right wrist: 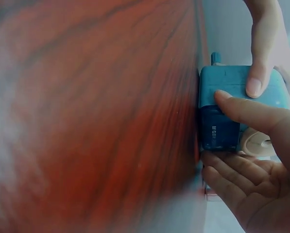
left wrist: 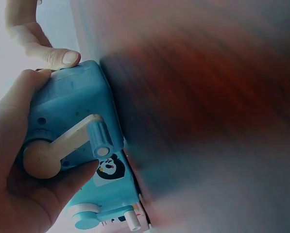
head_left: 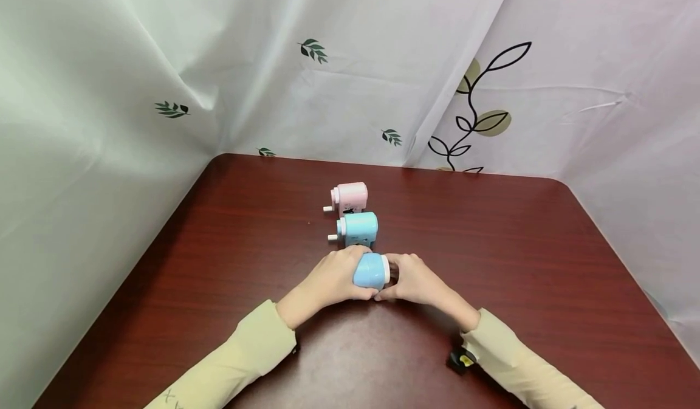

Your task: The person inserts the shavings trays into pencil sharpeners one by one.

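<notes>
A blue hand-crank pencil sharpener (head_left: 369,270) is held between both hands over the table's middle. My left hand (head_left: 336,278) grips its body around the crank end; the cream crank (left wrist: 69,141) with its blue knob points toward the table in the left wrist view. At the opposite end, my right hand (head_left: 415,278) pinches the dark blue shavings drawer (right wrist: 221,133), thumb on one side and fingers on the other. Just behind stands a turquoise sharpener (head_left: 361,228) with a panda picture (left wrist: 110,168), its crank to the left.
Behind the turquoise one stands a pink sharpener (head_left: 352,196), lined up with it and its crank also leftward. All are on a dark red wooden table (head_left: 525,263). A white curtain (head_left: 350,93) with leaf prints hangs along the table's back and sides.
</notes>
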